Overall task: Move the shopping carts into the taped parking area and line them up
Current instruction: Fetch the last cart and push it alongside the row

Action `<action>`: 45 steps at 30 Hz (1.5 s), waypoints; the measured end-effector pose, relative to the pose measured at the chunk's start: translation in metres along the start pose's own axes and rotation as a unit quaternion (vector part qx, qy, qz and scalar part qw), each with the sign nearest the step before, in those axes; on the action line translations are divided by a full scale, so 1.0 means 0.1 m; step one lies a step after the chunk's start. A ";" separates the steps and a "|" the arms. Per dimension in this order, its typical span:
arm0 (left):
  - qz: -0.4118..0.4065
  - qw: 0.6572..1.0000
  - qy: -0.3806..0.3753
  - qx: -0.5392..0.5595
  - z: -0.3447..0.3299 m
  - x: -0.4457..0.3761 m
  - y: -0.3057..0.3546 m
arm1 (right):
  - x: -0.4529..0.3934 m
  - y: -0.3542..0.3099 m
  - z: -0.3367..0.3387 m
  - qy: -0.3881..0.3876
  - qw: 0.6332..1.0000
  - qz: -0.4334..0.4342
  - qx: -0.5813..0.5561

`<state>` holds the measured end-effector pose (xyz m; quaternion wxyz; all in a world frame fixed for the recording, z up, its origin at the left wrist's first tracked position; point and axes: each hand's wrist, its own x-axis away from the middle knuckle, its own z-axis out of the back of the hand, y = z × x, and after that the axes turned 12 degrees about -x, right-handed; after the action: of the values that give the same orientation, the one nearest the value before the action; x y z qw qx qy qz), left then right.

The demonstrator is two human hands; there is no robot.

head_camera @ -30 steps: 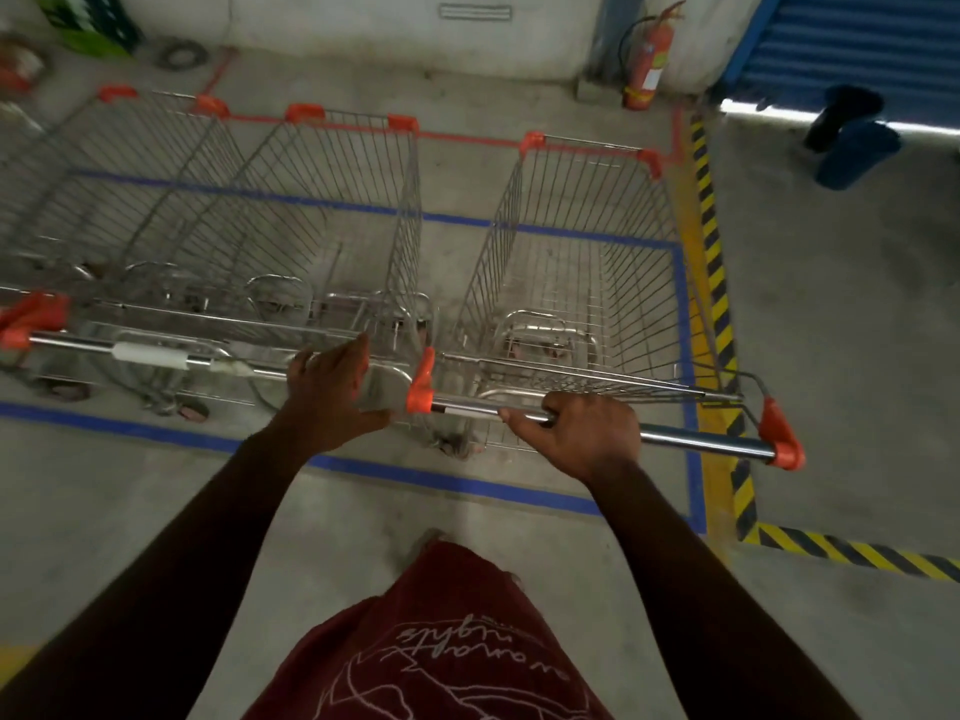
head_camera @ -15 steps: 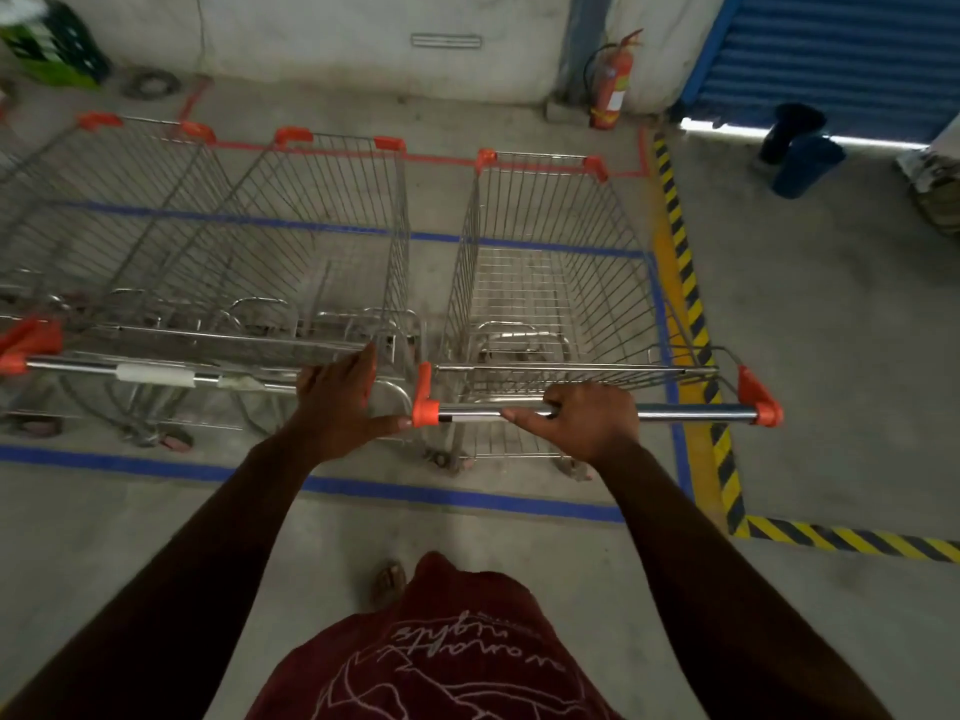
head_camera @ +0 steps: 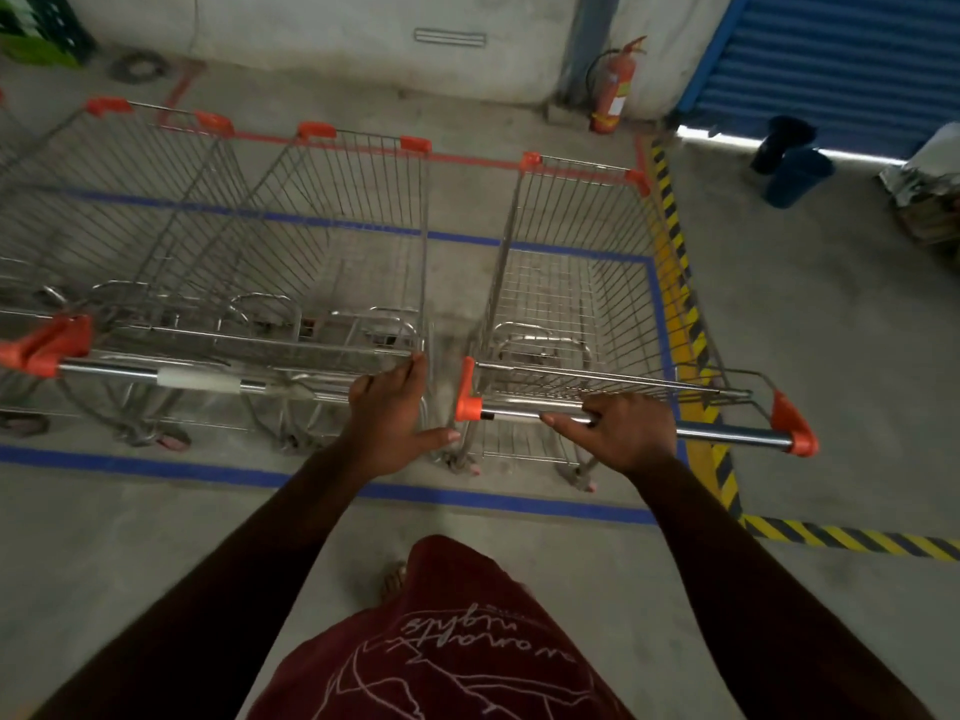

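Three wire shopping carts with orange corner caps stand side by side inside the blue taped parking area [head_camera: 156,466]. My right hand [head_camera: 621,433] grips the chrome handle of the right cart [head_camera: 576,283], which sits close to the tape's right edge. My left hand [head_camera: 387,418] rests on the right end of the middle cart's [head_camera: 332,241] handle, fingers laid over the bar and thumb spread toward the gap. The left cart [head_camera: 119,210] overlaps the middle one and runs off the frame's left side. A narrow gap separates the middle and right carts.
Yellow-black hazard tape [head_camera: 680,283] runs along the right of the parking area and turns at the front corner. A red fire extinguisher [head_camera: 615,90] stands by the back wall. Dark blue bins [head_camera: 795,174] sit near a blue shutter [head_camera: 831,54]. Red tape [head_camera: 467,158] marks the far side.
The right cart has rolled forward and swung straight, its handle now nearly level with the middle cart's handle. Both hands stayed on their handles.
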<state>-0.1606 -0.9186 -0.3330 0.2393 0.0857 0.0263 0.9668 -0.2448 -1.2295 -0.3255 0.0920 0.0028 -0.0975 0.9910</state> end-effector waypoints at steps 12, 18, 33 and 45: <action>0.011 0.999 0.027 -0.016 -0.05 0.00 0.01 | 0.05 0.03 -0.01 -0.008 1.000 0.007 -0.005; -0.007 1.000 0.018 -0.008 -0.02 0.02 -0.01 | 0.05 0.00 -0.01 0.023 0.980 0.098 -0.172; -0.036 0.999 0.012 0.015 0.00 0.01 -0.09 | 0.16 -0.10 -0.30 0.104 0.955 0.095 -0.262; -0.067 0.995 0.055 0.058 -0.05 0.03 -0.37 | 0.26 -0.27 -0.26 0.111 0.968 0.084 -0.210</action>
<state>-0.1469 -0.8848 -0.3410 0.2965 0.0446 0.1015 0.9486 -0.2649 -1.1936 -0.3451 0.0176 -0.1353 -0.2926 0.9464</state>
